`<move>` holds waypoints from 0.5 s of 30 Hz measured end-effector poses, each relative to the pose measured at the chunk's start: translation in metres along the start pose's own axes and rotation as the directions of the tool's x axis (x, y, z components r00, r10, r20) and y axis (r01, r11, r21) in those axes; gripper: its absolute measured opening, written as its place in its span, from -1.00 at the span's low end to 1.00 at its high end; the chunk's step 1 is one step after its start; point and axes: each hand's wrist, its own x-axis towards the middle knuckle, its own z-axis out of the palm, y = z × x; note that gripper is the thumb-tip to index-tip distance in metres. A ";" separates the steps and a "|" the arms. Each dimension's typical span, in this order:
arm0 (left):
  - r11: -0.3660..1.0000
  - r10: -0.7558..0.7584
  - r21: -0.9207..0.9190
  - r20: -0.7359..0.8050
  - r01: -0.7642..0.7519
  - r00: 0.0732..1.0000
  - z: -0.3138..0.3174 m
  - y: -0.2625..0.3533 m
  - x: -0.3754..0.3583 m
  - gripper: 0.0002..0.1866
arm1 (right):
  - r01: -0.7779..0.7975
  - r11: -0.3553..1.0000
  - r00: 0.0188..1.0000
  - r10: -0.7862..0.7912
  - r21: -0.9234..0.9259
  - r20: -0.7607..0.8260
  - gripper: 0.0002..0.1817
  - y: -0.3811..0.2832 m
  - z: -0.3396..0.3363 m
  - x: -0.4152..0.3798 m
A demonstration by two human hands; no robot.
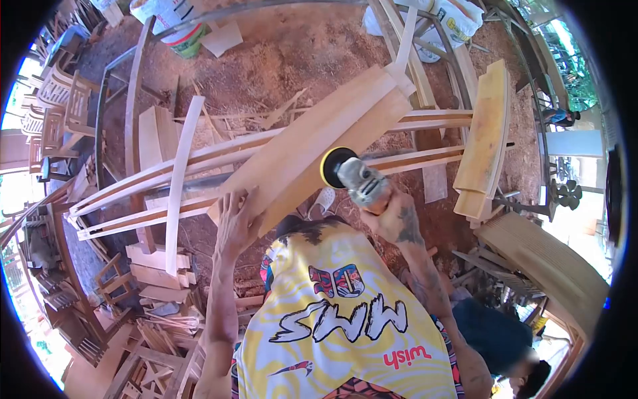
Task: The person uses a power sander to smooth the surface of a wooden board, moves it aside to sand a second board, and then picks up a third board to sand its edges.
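Board (309,147) lies under left hand (237,216), sander (362,183) in right hand (387,214).

Before you, a panel (312,130) lies slantwise across rails (435,115), your left hand (239,214) on its near end. In your right hand (387,209), the sander (362,183) is at its near side. Left of the panel, a strip (178,186) crosses the rails; a board (484,133) spans their right ends. Chairs (70,100) stand farther left.
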 end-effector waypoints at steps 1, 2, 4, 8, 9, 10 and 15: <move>1.000 0.006 0.003 0.011 -0.006 1.000 -0.001 -0.001 -0.008 -0.26 | -0.017 1.000 0.999 0.017 -0.012 0.036 -0.38 -0.013 0.006 -0.003; 1.000 0.011 -0.012 0.013 -0.010 1.000 0.000 -0.002 -0.015 -0.25 | -0.032 0.999 0.997 0.034 -0.024 0.072 -0.36 -0.021 0.012 -0.006; 0.999 0.024 -0.034 0.023 -0.024 0.999 0.003 -0.005 -0.029 -0.24 | -0.011 0.997 0.993 0.020 -0.077 0.114 -0.38 -0.022 0.031 -0.012; 0.999 0.030 -0.022 -0.064 -0.032 0.998 0.013 -0.006 -0.037 -0.26 | -0.101 0.982 0.979 0.127 -0.158 0.161 -0.31 -0.039 0.052 -0.023; 0.999 0.031 -0.025 -0.090 -0.034 0.995 0.020 -0.008 -0.037 -0.27 | -0.092 0.983 0.981 0.117 -0.161 0.156 -0.31 -0.039 0.057 -0.025; 0.999 0.034 -0.027 -0.115 -0.037 0.993 0.024 -0.011 -0.037 -0.28 | -0.083 0.983 0.983 0.108 -0.163 0.151 -0.31 -0.039 0.061 -0.028; 0.988 0.058 -0.134 -0.167 -0.081 0.984 0.032 -0.015 -0.036 -0.34 | -0.086 0.980 0.984 0.111 -0.177 0.137 -0.32 -0.040 0.069 -0.033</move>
